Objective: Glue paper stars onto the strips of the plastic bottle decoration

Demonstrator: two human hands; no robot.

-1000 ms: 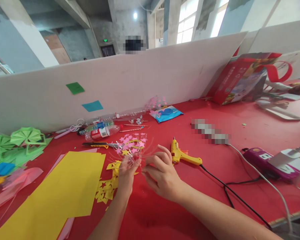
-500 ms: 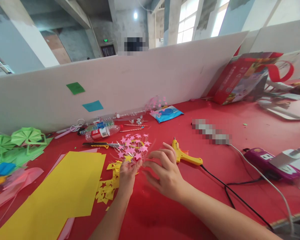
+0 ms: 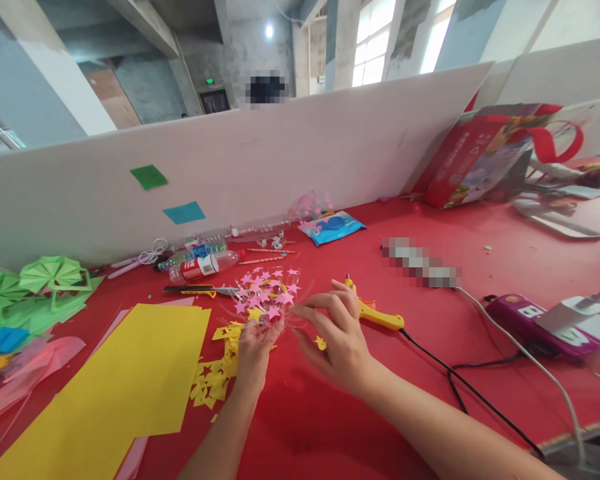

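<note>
My left hand (image 3: 255,343) is closed around the base of a spray of thin clear plastic strips with pink paper stars (image 3: 266,288) on their ends. One yellow star (image 3: 255,315) shows among the pink ones, just above the fingers. To the right, my right hand (image 3: 337,333) hovers beside the strips with its fingers curved and apart; I see nothing held in it. A small yellow paper piece (image 3: 321,343) shows between its thumb and fingers, apparently lying on the table. Beyond that hand lies a yellow glue gun (image 3: 380,316), partly covered by the fingers.
Yellow paper sheets (image 3: 130,373) and star-punched scraps (image 3: 213,383) lie at left. Behind are a box cutter (image 3: 193,289), plastic bottles (image 3: 205,265) and a blue wipes pack (image 3: 333,228). A purple power strip (image 3: 535,323) with cables sits right. A white partition (image 3: 280,160) borders the red table.
My right hand has moved slightly right and up, away from the star spray, uncovering the small yellow piece. My left hand still holds the spray in about the same place.
</note>
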